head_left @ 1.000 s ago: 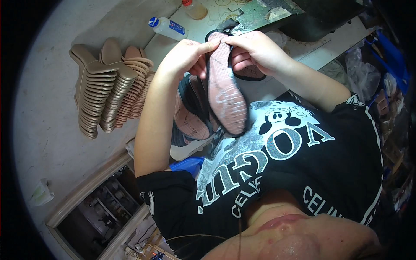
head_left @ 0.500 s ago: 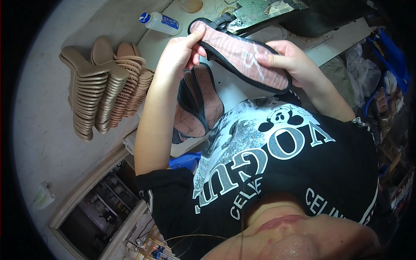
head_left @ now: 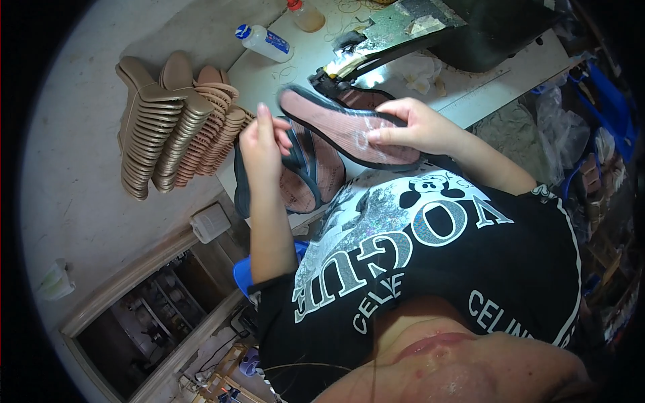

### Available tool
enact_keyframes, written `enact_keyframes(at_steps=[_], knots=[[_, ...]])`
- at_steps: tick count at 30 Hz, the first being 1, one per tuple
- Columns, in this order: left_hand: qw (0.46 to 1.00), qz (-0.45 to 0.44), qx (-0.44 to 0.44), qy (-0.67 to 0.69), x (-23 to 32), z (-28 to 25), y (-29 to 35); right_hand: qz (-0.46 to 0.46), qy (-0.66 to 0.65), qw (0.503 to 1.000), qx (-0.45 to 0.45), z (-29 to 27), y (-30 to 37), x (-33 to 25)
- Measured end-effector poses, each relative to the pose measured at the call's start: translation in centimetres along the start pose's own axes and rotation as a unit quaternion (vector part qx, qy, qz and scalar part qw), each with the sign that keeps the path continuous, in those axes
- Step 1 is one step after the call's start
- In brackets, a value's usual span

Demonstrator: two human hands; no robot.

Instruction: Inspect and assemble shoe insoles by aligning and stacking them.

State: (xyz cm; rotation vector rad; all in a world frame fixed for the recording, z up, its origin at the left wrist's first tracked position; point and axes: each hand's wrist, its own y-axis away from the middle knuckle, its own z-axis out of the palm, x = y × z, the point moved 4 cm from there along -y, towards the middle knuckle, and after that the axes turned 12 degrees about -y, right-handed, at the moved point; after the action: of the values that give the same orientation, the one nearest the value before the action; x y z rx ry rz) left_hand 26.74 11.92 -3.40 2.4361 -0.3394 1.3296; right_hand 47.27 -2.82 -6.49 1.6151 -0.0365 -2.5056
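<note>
My right hand (head_left: pixel 411 127) grips a sandal (head_left: pixel 342 124) by one end, thumb pressed on its pink face. The sandal has a black rim and pale streaks near the thumb; its far-left end is blurred by motion. Off to the left of it, my left hand (head_left: pixel 264 140) holds nothing, with the thumb raised and the fingers loosely bent. Below and behind that hand lie several similar sandals (head_left: pixel 328 176) with pink footbeds and dark straps. Another pink-faced piece (head_left: pixel 363 99) shows partly behind the held sandal, beside the machine.
A sewing-type machine (head_left: pixel 410 27) with a lit work area stands on the white table (head_left: pixel 494 87). A white bottle with a blue cap (head_left: pixel 263 41) and a red-capped bottle (head_left: pixel 308 17) stand at the back. Stacks of tan soles (head_left: pixel 149 138) are on the left.
My left hand has let go of the sandal's end and moved down and left. My right hand has brought the sandal lower and to the left, toward my body.
</note>
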Motion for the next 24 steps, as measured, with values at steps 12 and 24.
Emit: enact_keyframes(at_steps=[12, 24], knots=[[0.792, 0.131, 0.033, -0.595, -2.4, 5.9, 6.5, -0.235, 0.557, 0.761, 0.236, -2.9, -3.0, 7.4], [0.986, 0.094, 0.137, 0.023, -2.2, 2.7, 7.3, -0.067, 0.168, 0.983, -0.016, 1.6, -2.2, 3.4]])
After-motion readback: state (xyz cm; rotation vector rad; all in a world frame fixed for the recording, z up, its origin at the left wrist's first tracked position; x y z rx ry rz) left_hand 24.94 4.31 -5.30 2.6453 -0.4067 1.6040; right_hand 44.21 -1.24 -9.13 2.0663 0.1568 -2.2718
